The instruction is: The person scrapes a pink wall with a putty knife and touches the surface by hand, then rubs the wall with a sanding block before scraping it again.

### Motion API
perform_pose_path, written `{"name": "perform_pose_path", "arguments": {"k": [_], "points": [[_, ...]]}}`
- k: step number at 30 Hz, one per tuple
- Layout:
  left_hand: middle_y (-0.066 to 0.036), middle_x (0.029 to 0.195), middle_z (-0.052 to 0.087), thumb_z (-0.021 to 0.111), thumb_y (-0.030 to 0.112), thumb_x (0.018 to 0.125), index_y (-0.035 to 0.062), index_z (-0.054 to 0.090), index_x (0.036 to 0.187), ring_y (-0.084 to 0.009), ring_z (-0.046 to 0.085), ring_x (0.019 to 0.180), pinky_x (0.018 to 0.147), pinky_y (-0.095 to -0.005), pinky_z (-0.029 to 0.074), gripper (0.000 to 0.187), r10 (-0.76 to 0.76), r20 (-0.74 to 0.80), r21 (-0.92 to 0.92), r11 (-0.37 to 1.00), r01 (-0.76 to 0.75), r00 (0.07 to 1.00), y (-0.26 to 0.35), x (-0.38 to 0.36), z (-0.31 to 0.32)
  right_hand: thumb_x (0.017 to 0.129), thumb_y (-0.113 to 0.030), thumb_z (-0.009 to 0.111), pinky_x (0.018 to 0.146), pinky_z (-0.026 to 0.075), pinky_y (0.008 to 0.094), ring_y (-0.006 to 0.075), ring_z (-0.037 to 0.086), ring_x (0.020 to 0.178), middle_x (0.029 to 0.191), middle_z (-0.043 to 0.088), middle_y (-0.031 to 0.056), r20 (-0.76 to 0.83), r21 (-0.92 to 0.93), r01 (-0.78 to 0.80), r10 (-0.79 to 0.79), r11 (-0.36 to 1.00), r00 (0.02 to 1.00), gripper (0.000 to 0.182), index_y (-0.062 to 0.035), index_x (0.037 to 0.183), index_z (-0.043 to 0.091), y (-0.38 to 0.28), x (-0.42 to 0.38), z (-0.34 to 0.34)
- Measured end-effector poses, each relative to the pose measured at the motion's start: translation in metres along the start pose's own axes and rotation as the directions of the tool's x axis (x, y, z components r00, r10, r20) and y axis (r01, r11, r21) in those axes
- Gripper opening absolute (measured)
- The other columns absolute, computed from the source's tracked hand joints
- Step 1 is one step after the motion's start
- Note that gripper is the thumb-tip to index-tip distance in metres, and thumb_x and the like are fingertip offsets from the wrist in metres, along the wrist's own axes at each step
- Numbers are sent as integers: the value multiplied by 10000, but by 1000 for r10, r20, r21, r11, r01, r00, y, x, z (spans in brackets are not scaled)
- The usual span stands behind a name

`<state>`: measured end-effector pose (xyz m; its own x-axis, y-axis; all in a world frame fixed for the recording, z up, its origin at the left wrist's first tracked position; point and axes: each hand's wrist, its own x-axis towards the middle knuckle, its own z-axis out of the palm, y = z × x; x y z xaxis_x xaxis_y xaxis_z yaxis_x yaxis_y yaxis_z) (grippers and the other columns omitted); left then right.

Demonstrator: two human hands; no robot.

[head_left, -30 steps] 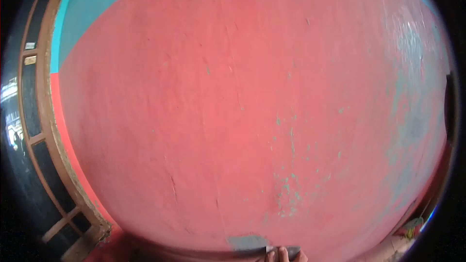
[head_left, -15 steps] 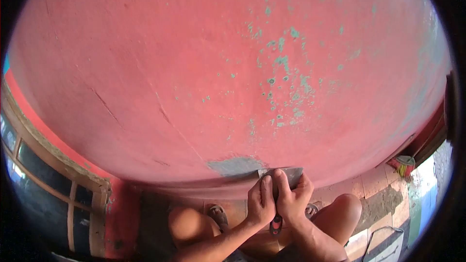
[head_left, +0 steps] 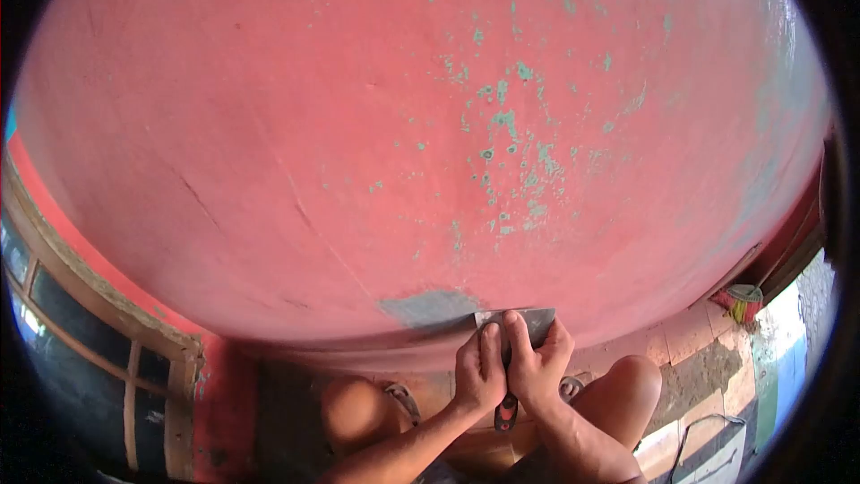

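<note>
Both of my hands grip one putty knife (head_left: 536, 318) with a wide metal blade and a black and red handle. My left hand (head_left: 481, 372) is closed on its left side, thumb pointing up toward the blade. On the other side my right hand (head_left: 537, 367) is wrapped round it, a finger laid along the blade. The blade's far edge is right at the lower part of a pink wall (head_left: 376, 170). Just left of the blade is a grey bare patch (head_left: 430, 307) in the paint. My fingers hide most of the handle.
Green flecks of older paint (head_left: 506, 121) dot the wall above my hands. A wood-framed window (head_left: 76, 332) lies at the left. At the right, a broom head (head_left: 743, 296) rests by the wall's foot, above floor tiles (head_left: 685, 336). My bent knees (head_left: 632, 394) flank my arms.
My view has shifted slightly, so the wall's flecks appear a little further left. Both hands keep their hold on the putty knife, with the blade in nearly the same place.
</note>
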<state>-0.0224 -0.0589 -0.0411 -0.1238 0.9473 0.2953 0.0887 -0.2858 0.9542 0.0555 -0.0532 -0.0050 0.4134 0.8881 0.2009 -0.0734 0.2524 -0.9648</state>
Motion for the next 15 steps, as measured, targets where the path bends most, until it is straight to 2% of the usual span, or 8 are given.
{"name": "perform_pose_path", "arguments": {"k": [1, 2, 4, 5, 7, 9, 11, 15], "points": [[-140, 865, 615, 392, 239, 1067, -1, 578, 970, -171, 586, 829, 691, -346, 467, 319, 35, 22, 97, 995, -37, 999, 2, 5, -1, 916, -128, 692, 619, 464, 252, 58, 538, 714, 748, 637, -1, 8, 10, -11, 11, 1000, 1000, 190, 43, 856, 632, -4, 2, -1], [-146, 873, 616, 397, 234, 1063, -2, 584, 989, -182, 594, 842, 714, -345, 476, 310, 57, 44, 196, 979, -64, 997, 4, 7, -4, 914, -129, 703, 628, 480, 259, 70, 554, 709, 744, 670, 42, 10, -14, 18, -17, 1000, 1000, 193, 56, 885, 652, -2, 4, -3], [-152, 908, 613, 413, 215, 1050, 8, 594, 1009, -220, 610, 882, 757, -348, 487, 278, -112, 90, 84, 991, 104, 990, -3, -3, -8, 913, -121, 703, 634, 481, 257, 70, 556, 716, 754, 672, 36, 10, -77, -39, 40, 996, 999, 185, 56, 890, 655, 3, -9, -10], [-146, 888, 608, 411, 218, 1051, 10, 581, 982, -211, 604, 856, 730, -350, 481, 278, -79, 70, 84, 994, 73, 994, -2, -3, -6, 913, -117, 703, 636, 481, 256, 70, 557, 720, 759, 673, 32, 13, -101, -36, 37, 994, 999, 181, 56, 893, 656, 2, -4, -8], [-134, 849, 600, 408, 225, 1055, 13, 556, 928, -194, 592, 803, 676, -352, 469, 287, 6, 20, 80, 997, -8, 1000, -3, -2, -1, 911, -115, 699, 632, 475, 256, 66, 544, 714, 761, 662, 17, 9, -7, -20, 20, 1000, 1000, 172, 48, 886, 650, 2, 0, -2], [-117, 833, 604, 400, 246, 1064, 7, 580, 960, -178, 589, 809, 695, -332, 477, 317, 9, 40, 79, 997, -12, 999, -7, 6, -1, 909, -129, 694, 608, 456, 256, 56, 520, 690, 736, 632, -6, 2, 23, -35, 35, 999, 999, 184, 39, 862, 635, -7, 0, 0], [-99, 817, 609, 393, 267, 1074, 0, 605, 991, -163, 586, 814, 714, -312, 485, 350, -42, 67, 98, 995, 35, 997, -6, -2, -7, 915, -125, 694, 623, 467, 252, 57, 534, 704, 759, 652, 8, 8, -52, -52, 53, 997, 999, 180, 44, 880, 642, -5, -6, -6], [-84, 775, 587, 392, 265, 1076, 8, 563, 902, -122, 556, 763, 649, -334, 464, 354, -23, -26, -31, 999, 23, 999, 8, 3, -1, 921, -102, 695, 640, 479, 248, 61, 551, 726, 776, 674, 31, 25, 4, -38, 38, 999, 999, 164, 53, 894, 646, -4, 2, -1]]}}
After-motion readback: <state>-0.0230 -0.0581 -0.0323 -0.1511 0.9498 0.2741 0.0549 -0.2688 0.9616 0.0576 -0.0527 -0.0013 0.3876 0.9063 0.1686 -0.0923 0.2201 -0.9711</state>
